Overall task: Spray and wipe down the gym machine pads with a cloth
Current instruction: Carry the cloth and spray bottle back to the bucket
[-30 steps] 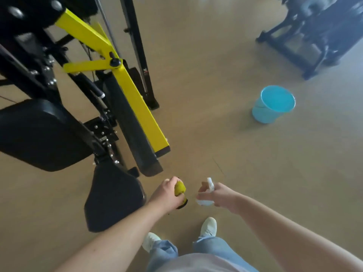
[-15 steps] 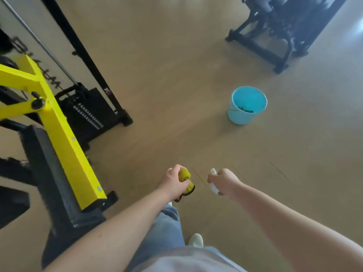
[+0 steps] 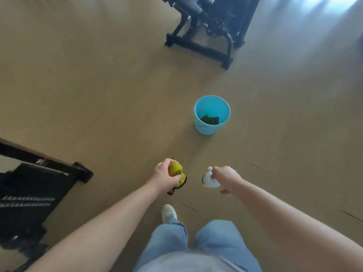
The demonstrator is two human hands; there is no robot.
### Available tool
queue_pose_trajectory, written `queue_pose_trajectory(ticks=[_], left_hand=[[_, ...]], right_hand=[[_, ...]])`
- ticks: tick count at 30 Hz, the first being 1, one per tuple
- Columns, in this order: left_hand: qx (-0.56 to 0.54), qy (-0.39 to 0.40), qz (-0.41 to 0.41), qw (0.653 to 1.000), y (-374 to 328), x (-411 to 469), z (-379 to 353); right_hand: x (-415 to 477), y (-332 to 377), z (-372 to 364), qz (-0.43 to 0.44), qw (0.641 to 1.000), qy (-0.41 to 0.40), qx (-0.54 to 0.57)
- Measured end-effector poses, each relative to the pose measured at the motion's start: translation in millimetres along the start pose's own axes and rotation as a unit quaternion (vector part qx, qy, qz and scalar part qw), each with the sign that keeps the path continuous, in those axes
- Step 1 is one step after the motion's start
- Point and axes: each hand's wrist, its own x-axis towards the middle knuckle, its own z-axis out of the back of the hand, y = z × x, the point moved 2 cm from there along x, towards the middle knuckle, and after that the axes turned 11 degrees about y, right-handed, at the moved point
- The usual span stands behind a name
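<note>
Cloth (image 3: 174, 169) sat balled in the clenched left hand (image 3: 164, 179), spray bottle (image 3: 208, 181) gripped in the right hand (image 3: 225, 176), likely to keep both ready while walking.

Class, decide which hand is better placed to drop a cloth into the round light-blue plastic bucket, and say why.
Probably left: the left hand grips the crumpled yellow cloth; the right hand holds the white spray bottle. The bucket stands ahead.

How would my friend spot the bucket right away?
Look at the tan floor in front of the far black gym machine. The bucket stands there alone. It is the only light blue thing, round and open, with something dark green inside.
</note>
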Motion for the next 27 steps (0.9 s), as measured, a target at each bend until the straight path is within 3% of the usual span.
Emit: queue_pose_trajectory(ticks=[11,21,27], left_hand=[[0.032,0.065,-0.004,0.997,-76.4,156.7,96.2],[0.078,0.092,0.044,0.992,-151.5,313.1,123.0],[0.139,0.128,0.047,0.981,-169.4,429.5,114.5]], right_hand=[[94.1,116.4,70.9,0.006,0.986,0.034,0.165],[230.3,181.7,141.9,-0.030,0.973,0.069,0.220],[317.6,184.2,165.8,-0.073,0.957,0.063,0.274]])
